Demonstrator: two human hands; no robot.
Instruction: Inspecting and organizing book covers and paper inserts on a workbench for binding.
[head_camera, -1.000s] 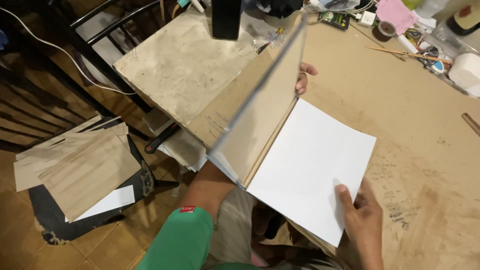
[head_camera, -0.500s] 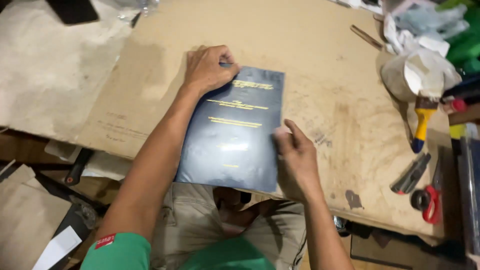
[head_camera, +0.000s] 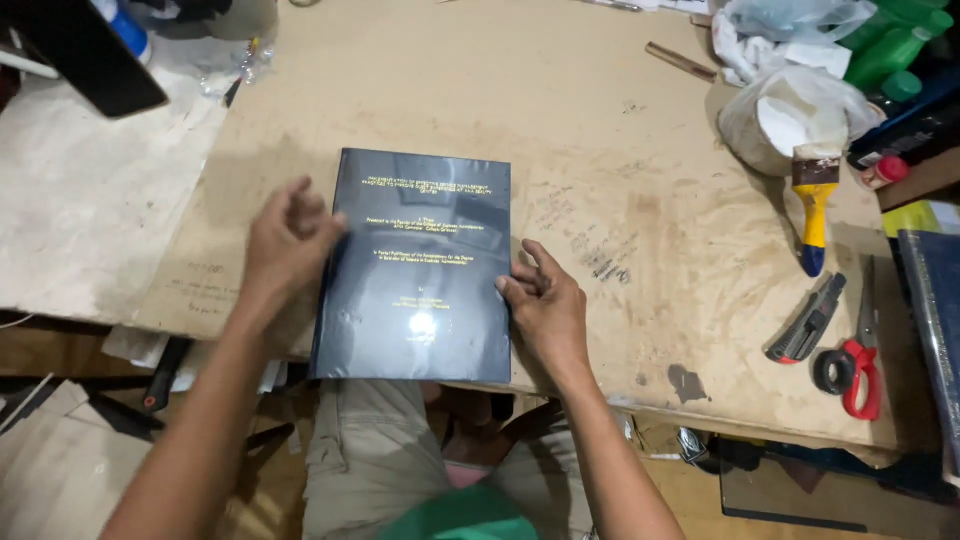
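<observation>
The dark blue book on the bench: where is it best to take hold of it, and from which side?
Probably the near edge of the book. It lies flat and shut, but that edge overhangs the bench, so fingers can slip under from the person's side. The right hand already touches its right edge.

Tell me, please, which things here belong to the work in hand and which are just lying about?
In hand: dark blue bound book, left hand, right hand.

Lying about: paintbrush, utility knife, red-handled scissors, green bottles.
</observation>
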